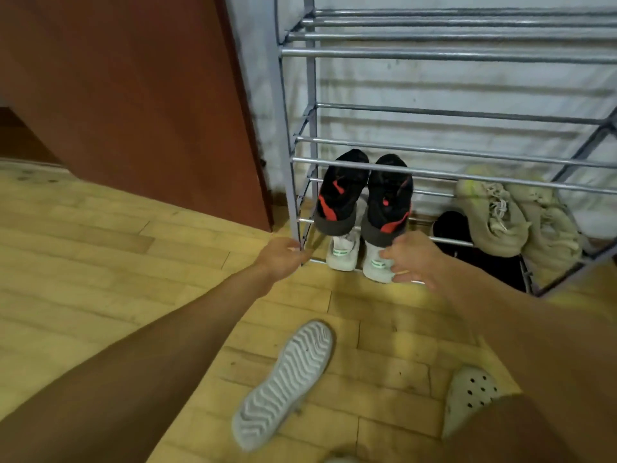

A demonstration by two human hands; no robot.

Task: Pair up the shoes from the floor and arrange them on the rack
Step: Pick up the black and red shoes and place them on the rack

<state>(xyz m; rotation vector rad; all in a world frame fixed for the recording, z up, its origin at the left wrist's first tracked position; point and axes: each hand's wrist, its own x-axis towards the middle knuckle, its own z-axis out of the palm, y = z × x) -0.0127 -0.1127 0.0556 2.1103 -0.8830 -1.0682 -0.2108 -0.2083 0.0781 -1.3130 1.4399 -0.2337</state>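
A grey metal shoe rack (434,55) stands against the wall. Two black-and-red sneakers (364,198) rest side by side on a lower shelf, heels toward me. Below them sit two white sneakers (344,253) on the bottom shelf. My right hand (412,257) touches the right white sneaker's heel (375,269), fingers spread. My left hand (283,257) hovers near the rack's left front post, holding nothing. On the floor lies a white shoe (287,382), sole up, and a white perforated clog (467,392) shows beside my right arm.
A pair of beige sneakers (514,215) lies on the lower shelf at right, with a black shoe (467,242) beneath. A red-brown wooden panel (140,105) stands left of the rack. The floor (100,245) is light wood parquet.
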